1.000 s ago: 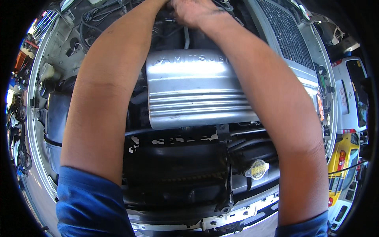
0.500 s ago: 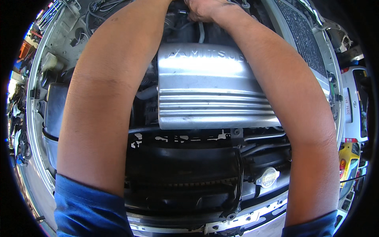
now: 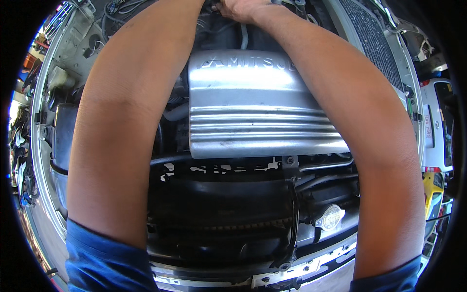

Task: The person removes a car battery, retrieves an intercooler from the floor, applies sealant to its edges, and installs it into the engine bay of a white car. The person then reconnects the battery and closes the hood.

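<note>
My bare forearms reach far over an open engine bay. My right hand (image 3: 242, 9) is cut by the upper edge, behind the silver ribbed engine cover (image 3: 262, 117). Its fingers look curled together beside dark engine parts. What they hold, if anything, is hidden. My left forearm (image 3: 116, 97) leaves the picture at the top, so the left hand itself is out of sight. A grey hose (image 3: 244, 36) runs down from below the right hand to the back of the cover.
Nearer me lie the black radiator shroud (image 3: 219, 194), a round metal radiator cap (image 3: 332, 217) and a front crossmember (image 3: 287, 278). A dark finned core (image 3: 372, 44) is at the far right. A black reservoir (image 3: 63, 131) stands left. Parked vehicles (image 3: 433, 126) are beyond the right fender.
The view has shifted slightly, and my right hand is a little farther left and higher. A small shiny metal piece beside it no longer shows.
</note>
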### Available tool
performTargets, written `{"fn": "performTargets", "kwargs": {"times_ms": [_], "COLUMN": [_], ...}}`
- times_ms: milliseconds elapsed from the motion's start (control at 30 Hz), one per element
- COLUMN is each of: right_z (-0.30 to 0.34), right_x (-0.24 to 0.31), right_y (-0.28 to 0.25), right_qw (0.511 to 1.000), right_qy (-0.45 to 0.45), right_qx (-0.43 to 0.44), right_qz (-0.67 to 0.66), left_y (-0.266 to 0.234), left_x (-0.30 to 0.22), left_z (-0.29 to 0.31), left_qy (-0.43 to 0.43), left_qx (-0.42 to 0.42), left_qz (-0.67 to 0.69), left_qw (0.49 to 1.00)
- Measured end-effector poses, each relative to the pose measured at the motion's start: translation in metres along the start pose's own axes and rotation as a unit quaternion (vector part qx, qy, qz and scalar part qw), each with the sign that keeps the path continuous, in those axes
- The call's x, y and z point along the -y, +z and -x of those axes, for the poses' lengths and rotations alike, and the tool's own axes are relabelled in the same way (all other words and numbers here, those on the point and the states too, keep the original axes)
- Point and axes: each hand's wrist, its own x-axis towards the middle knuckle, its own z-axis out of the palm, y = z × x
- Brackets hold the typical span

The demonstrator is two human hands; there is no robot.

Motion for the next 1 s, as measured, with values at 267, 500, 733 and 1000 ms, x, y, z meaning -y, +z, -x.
{"fn": "performTargets", "kwargs": {"times_ms": [267,500,733,1000], "right_z": [0.007,0.0,0.001,0.008], "right_x": [-0.03,-0.047,-0.046,-0.039], "right_y": [-0.041,-0.013,-0.023,-0.018], "right_qw": [0.979,0.985,0.978,0.98], "right_qy": [0.197,0.149,0.208,0.187], "right_qx": [-0.028,-0.079,0.02,-0.062], "right_qz": [0.032,0.032,-0.007,-0.016], "left_y": [-0.052,-0.042,-0.036,-0.05], "left_x": [-0.045,-0.013,0.005,0.017], "left_z": [0.046,0.071,0.06,0.053], "left_qy": [-0.066,-0.013,0.014,0.021], "left_qx": [0.201,0.195,0.174,0.16], "left_qz": [-0.264,-0.416,-0.423,-0.299], "left_qw": [0.941,0.888,0.889,0.94]}}
